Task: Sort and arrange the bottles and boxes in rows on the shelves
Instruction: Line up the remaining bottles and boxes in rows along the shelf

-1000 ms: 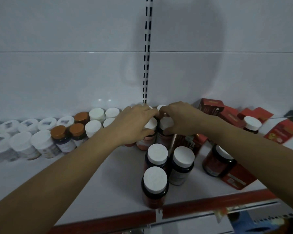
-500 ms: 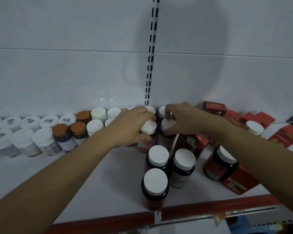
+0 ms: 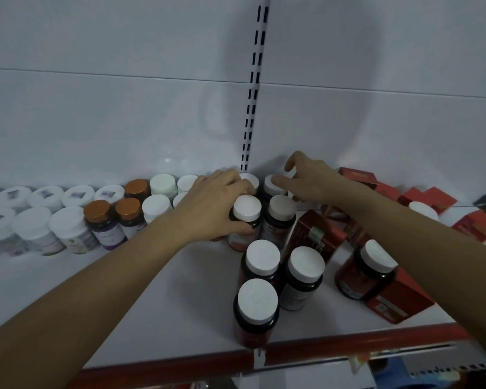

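Left hand [image 3: 216,204]: stayed where it was half a second before, in the centre of the frame, with fingers and thumb curled round the pink-bodied bottle [image 3: 243,237] just under its white cap.
Right hand [image 3: 313,182]: had let go of the cap it was pinching a moment earlier. Its fingers were now spread and slack and held nothing, with the thumb raised. The fingertips [image 3: 277,181] lay over a back-row cap [image 3: 271,186] by the slotted upright [image 3: 251,102]; contact could not be told.
Dark bottle [image 3: 278,223]: released and upright, just right of the pink-bodied bottle and touching or nearly touching it.
Sorted rows [image 3: 68,220]: two lines of capped jars ran from the left edge towards the centre, ending at the left hand.
Meaning for the task: the dark bottle looked placed at the end of the front row, which freed the right hand for the next item.
Left to arrange: three white-capped bottles [image 3: 264,276] clustered at lower centre on the shelf [image 3: 166,304], one more bottle [image 3: 368,273], and the tumbled red boxes [image 3: 399,300] at right.
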A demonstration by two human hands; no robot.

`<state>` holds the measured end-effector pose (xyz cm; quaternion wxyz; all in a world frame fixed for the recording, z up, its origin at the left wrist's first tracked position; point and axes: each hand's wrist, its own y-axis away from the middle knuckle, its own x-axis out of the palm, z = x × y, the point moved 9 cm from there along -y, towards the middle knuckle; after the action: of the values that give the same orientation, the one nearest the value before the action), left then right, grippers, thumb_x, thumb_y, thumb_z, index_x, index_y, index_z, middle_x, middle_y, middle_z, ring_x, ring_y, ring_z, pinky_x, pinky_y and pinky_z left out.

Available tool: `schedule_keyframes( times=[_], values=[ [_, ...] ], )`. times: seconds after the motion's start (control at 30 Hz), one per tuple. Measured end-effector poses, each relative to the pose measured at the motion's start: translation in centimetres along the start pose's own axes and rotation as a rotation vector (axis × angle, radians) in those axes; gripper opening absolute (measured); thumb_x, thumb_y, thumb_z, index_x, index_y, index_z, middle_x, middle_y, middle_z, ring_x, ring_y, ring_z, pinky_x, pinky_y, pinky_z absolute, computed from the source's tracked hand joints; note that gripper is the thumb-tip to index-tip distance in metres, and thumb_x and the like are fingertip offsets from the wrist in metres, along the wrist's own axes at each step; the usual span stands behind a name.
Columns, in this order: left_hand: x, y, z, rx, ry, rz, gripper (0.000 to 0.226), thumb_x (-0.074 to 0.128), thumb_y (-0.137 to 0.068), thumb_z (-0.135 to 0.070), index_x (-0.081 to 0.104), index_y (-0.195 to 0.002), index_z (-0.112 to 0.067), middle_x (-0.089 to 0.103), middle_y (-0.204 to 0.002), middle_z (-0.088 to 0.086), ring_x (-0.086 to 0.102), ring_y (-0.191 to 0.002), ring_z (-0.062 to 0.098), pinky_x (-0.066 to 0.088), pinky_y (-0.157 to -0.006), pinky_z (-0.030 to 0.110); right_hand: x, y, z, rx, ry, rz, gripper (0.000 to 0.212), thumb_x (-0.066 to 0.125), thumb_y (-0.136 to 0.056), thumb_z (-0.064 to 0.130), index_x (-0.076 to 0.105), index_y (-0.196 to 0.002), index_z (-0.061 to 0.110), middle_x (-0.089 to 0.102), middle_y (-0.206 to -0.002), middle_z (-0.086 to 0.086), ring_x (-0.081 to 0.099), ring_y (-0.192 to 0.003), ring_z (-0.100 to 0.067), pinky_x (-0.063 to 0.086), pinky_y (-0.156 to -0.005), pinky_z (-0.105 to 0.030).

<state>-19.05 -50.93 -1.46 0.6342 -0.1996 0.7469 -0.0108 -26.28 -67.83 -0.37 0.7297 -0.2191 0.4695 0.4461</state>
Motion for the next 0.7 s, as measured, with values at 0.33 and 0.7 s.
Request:
schedule_keyframes(
  times=[0.33,0.7],
  values=[
    [0.1,0.9,0.9,-0.089,-0.025,0.007,0.087,0.07,-0.072,-0.071,0.046,-0.142,-0.025,0.038,-0.145,-0.004,0.04,-0.13,0.021,0.038,-0.1,0.045,1.0,-1.7,0.4,-0.026,0.035,-0.033,0.05,0.074,-0.083,0.05,0.051,-0.11,0.016,0.06,-0.1,0.0,0.053,-0.079,-0.006,0.042,-0.059,-0.025],
    [0.4,0.6,0.3,-0.027,-0.081,0.028,0.091,0.07,-0.075,-0.07,0.036,-0.149,-0.029,0.033,-0.15,-0.001,0.034,-0.136,0.023,0.03,-0.106,0.047,1.3,1.3,-1.1,0.094,-0.109,0.274,0.102,0.082,-0.071,0.06,0.021,-0.148,0.031,0.064,-0.121,-0.004,0.07,-0.099,-0.021,0.057,-0.091,-0.039]
  ],
)
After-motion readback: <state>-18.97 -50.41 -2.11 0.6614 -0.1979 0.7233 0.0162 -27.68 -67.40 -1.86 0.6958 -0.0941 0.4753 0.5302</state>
